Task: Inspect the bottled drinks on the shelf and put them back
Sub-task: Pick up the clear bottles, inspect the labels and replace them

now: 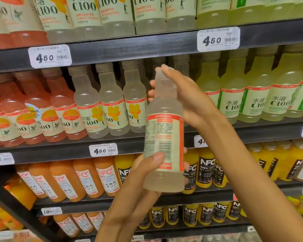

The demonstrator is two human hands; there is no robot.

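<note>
A pale, cloudy bottled drink (164, 130) with a cream and red label stands upright in front of the shelves, its barcode side turned toward me. My left hand (143, 172) grips its lower part, thumb across the label. My right hand (184, 95) wraps round the neck and shoulder, one fingertip resting on the cap. Behind the bottle, the middle shelf (129, 145) shows a dark gap in its row of matching pale bottles (110, 105).
Red-orange bottles (38, 112) fill the middle shelf's left, yellow-green bottles (259, 98) its right. Orange and yellow NFC juice bottles (87, 177) stand on the shelf below. More C100 bottles line the top shelf (147, 46). White price tags (50, 55) hang on the shelf edges.
</note>
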